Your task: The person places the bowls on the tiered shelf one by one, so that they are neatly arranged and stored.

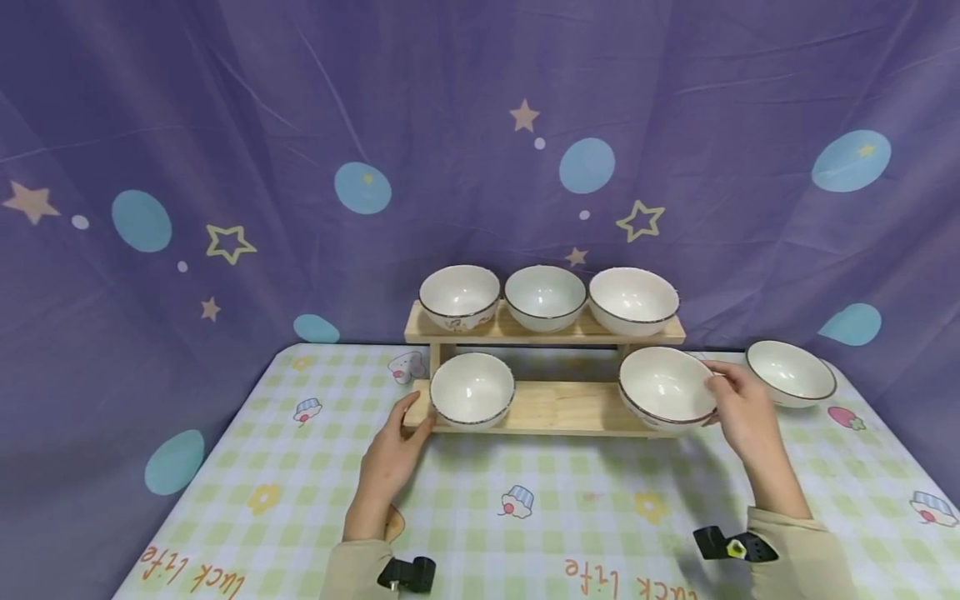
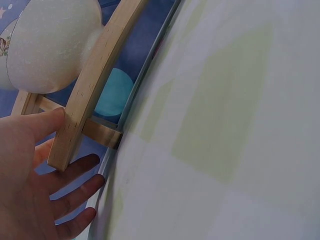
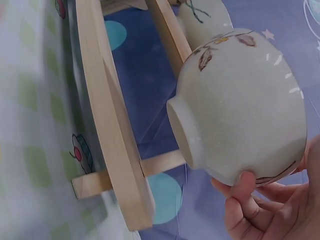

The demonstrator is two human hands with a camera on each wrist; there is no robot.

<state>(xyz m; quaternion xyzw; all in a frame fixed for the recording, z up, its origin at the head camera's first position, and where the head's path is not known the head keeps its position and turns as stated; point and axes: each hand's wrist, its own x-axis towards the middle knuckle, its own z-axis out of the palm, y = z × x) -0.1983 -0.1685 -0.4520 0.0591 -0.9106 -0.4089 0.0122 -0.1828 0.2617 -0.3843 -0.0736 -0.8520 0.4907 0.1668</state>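
While right hand (image 1: 738, 408) grips one bowl (image 1: 663, 387) | left hand (image 1: 393, 454) flat against rack (image 1: 558, 408) | six bowls total

Tablecloth (image 1: 600, 508) edge — "Luck life" printed upside down, 2 times.

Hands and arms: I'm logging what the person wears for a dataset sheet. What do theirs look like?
Both hands, left and right, are bare: no gloves, and no rings that I can make out. Beige sleeves reach to the wrists. A small black clip-like device sits at the left wrist, and another black one with a yellow spot at the right.
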